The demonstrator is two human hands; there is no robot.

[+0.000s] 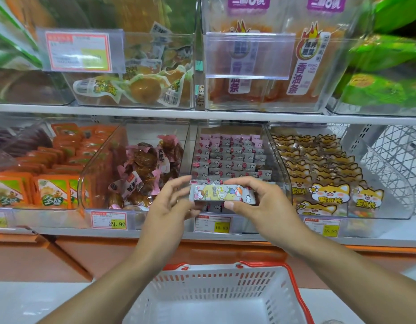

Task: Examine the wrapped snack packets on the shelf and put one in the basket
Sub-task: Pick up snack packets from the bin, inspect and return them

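Note:
A small wrapped snack packet (219,193), grey and yellow with a cartoon print, is held level in front of the lower shelf. My left hand (166,208) grips its left end and my right hand (263,202) pinches its right end between thumb and fingers. Behind it, a clear bin (228,155) holds rows of the same pink and grey packets. A white basket (216,291) with red handles sits below my forearms, and I see nothing inside it.
Neighbouring clear bins hold brown wrapped snacks (144,169), orange packets (52,174) and fox-printed packets (323,178). An upper shelf (202,114) carries larger bags. Price tags (109,219) line the shelf front. A white wire rack (393,155) stands at the right.

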